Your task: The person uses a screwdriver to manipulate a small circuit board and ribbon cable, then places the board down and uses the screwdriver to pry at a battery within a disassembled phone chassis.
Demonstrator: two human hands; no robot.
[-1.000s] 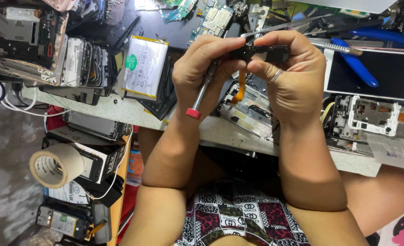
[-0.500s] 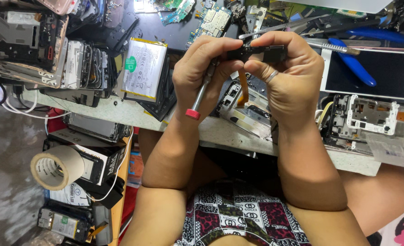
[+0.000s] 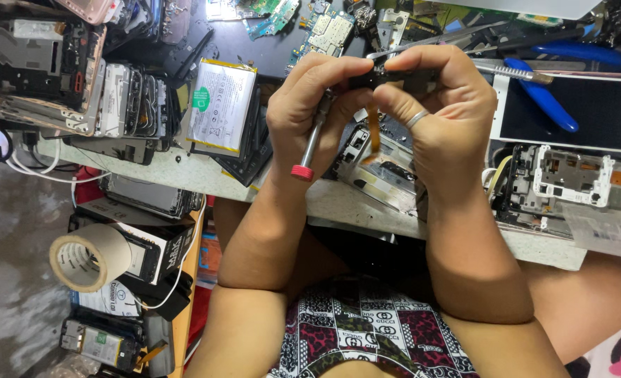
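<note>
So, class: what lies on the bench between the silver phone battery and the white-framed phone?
In the head view, between the battery and the white phone are both hands, a screwdriver and an opened phone frame.

Pale speckled workbench (image 3: 338,203), phone battery (image 3: 221,105), white phone (image 3: 569,112), blue-handled pliers (image 3: 545,98), opened phone frames (image 3: 559,185)

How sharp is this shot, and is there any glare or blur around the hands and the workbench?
Head view: even, soft light, no hard shadows. The left hand with its screwdriver and the right hand on the small dark part are sharp. There is mild glare on the battery. The tape roll looks slightly stretched near the frame edge.
</note>
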